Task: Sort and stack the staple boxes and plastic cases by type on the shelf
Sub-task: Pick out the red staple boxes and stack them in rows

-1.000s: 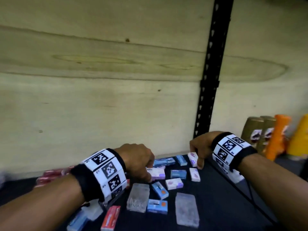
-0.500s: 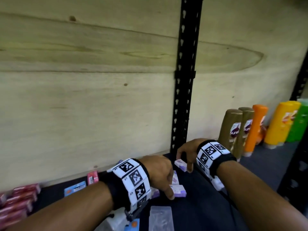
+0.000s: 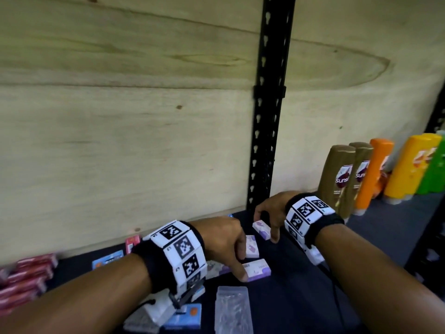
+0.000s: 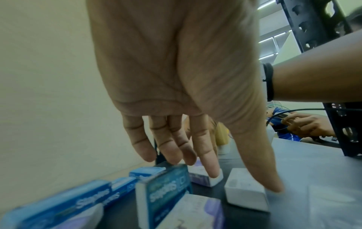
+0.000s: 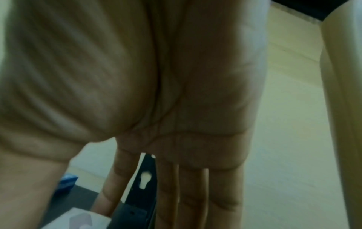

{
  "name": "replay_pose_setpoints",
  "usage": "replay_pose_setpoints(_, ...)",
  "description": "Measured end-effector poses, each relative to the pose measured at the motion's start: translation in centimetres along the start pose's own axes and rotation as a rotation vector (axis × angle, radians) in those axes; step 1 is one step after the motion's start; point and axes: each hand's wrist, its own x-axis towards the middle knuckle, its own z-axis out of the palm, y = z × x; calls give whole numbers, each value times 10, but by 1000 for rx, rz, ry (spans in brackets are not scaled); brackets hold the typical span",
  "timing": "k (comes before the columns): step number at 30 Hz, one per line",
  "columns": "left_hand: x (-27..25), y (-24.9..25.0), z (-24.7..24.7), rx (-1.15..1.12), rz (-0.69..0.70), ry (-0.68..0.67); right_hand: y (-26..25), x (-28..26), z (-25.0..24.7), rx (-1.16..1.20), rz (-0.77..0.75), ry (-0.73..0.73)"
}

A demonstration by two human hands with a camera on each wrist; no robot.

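Note:
Several small staple boxes lie on the dark shelf [image 3: 301,300]. My left hand [image 3: 224,244] reaches down with straight fingers. Its index fingertip [image 4: 212,173] presses a white-and-purple box [image 3: 251,248], and its thumb tip touches another purple box [image 3: 257,270]. My right hand [image 3: 266,226] holds a third purple box [image 3: 261,229] between thumb and index finger, low over the shelf by the black upright [image 3: 267,116]. Blue staple boxes [image 4: 166,184] sit under the left wrist. A clear plastic case [image 3: 232,309] lies in front.
Red boxes [image 3: 24,278] are piled at the far left, and a single red box [image 3: 132,242] and a blue box [image 3: 107,257] stand by the plywood back wall. Shampoo bottles [image 3: 339,179] and coloured bottles [image 3: 409,165] stand to the right.
The head view has swung right, showing the bottles. My left hand has shifted onto the purple boxes. The right hand still has its purple box near the upright.

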Motion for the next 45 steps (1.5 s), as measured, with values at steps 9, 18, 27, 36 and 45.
replay_pose_setpoints(9, -75, -55, -30, 15, -226, 58, -32, -25, -20, 62, -97, 131)
replay_pose_setpoints(18, -152, -115, -30, 43, -565, 54, -113, -27, -40, 59, -289, 203)
replay_pose_setpoints(27, -172, -118, -10, -106, -580, -37, -201, -12, -62, -104, -477, 197)
replay_pose_setpoints(36, -174, -116, 13, -30, -530, -61, -257, 7, -66, -202, -567, 156)
replay_pose_setpoints(45, -174, -112, 15, 46, -498, -57, -265, 9, -61, -315, -517, 187)
